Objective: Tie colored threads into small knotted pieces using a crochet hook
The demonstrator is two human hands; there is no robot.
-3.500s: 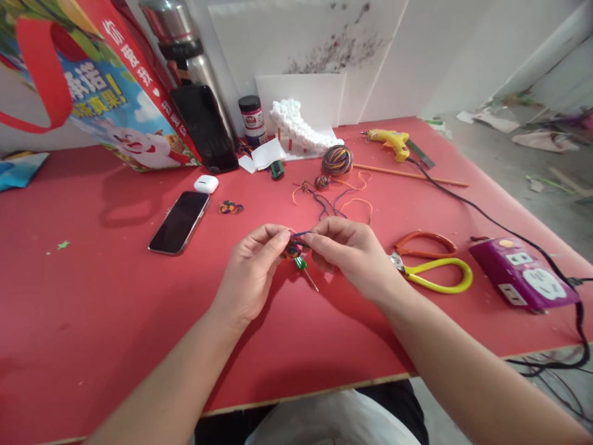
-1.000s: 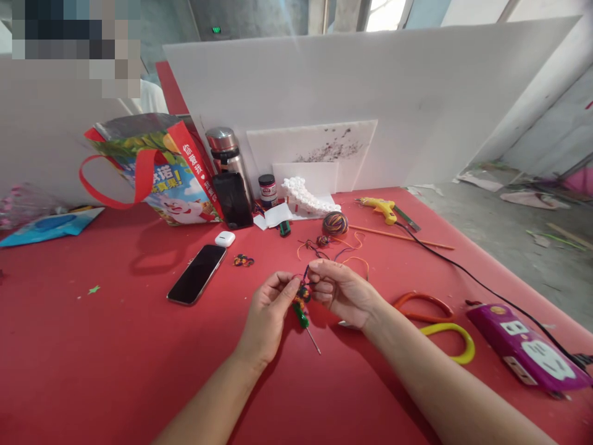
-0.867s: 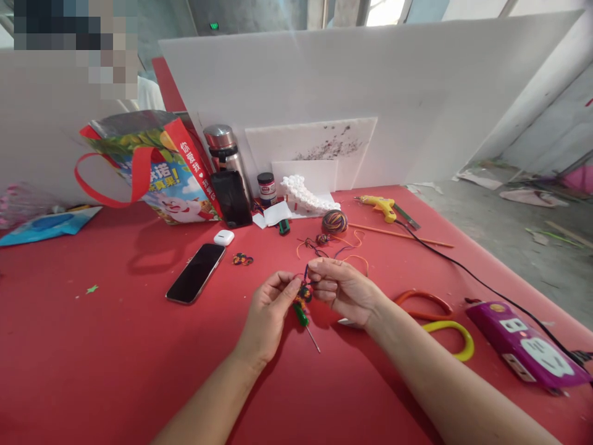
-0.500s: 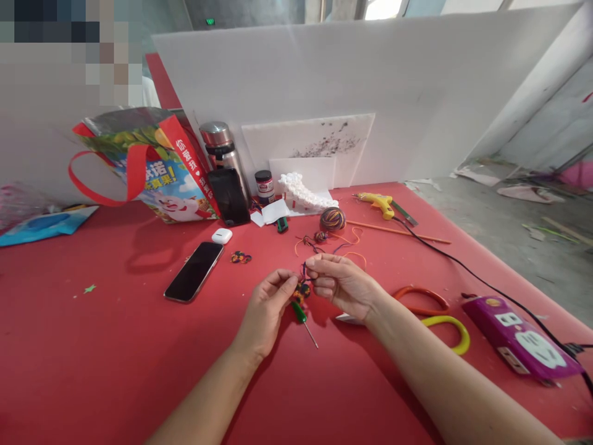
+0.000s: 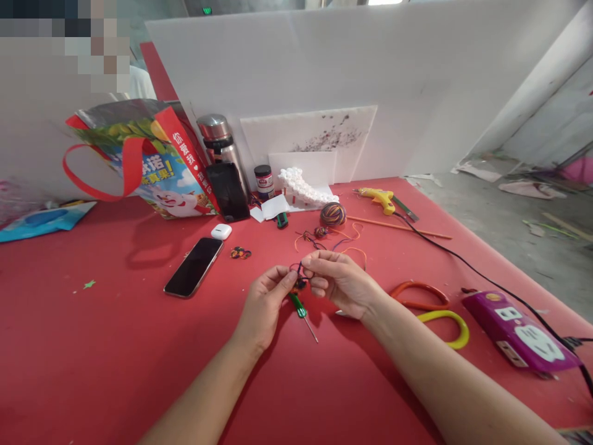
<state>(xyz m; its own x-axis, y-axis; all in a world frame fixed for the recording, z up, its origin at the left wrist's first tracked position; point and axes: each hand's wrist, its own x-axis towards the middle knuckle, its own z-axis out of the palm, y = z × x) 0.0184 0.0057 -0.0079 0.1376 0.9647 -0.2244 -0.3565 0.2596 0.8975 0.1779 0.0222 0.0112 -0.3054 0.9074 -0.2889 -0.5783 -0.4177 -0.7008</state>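
Note:
Between thumb and fingers my left hand [image 5: 269, 303] pinches a small multicoloured knotted yarn piece [image 5: 301, 285], mostly hidden by the fingertips. My right hand [image 5: 338, 278] is closed on a dark strand of yarn [image 5: 299, 268] that runs up from that piece. Just below the left fingertips lies a small screwdriver [image 5: 299, 307] with a green handle and thin metal shaft, pointing toward me. Under my right wrist is a pair of scissors [image 5: 447, 315] with one orange and one yellow loop; its blade tip shows left of the wrist.
Beyond my hands lie a multicoloured yarn ball [image 5: 333, 214], a smaller yarn bundle [image 5: 320, 232] and a knotted yarn ring [image 5: 241, 253]. A phone [image 5: 194, 267] and white earbud case [image 5: 221, 232] are left; a yellow glue gun [image 5: 380, 199] and purple power bank [image 5: 519, 330] are right.
My hands stay close together at the same spot, with the yarn piece now more covered by the left fingers. The whole view has shifted slightly upward.

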